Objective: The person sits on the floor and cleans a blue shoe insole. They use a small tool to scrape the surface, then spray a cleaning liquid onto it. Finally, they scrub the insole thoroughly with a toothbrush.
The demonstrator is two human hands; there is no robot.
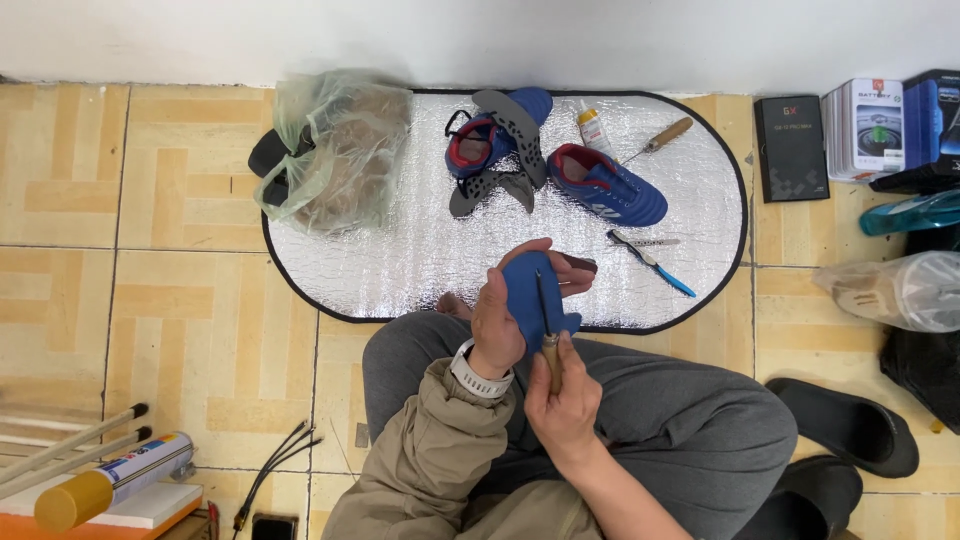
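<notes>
The person sat cross-legged on the tiled floor, grey trousers filling the lower middle of the view. The left hand, a white watch on its wrist, was clenched in a firm grip around a blue insole, holding it up above the knees at the near edge of a silver oval mat. The right hand had its grip closed on the wooden handle of an awl, whose thin dark shaft lay against the face of the insole. On the mat, well apart from the hands, lay two blue shoes: one shoe near the middle with grey perforated insoles across it, the other shoe to its right. A small glue bottle and a second wooden-handled tool lay beside them, and a blue-handled tool closer to the person. A plastic bag sat at the mat's left end. Black slippers rested on the floor at the right.
</notes>
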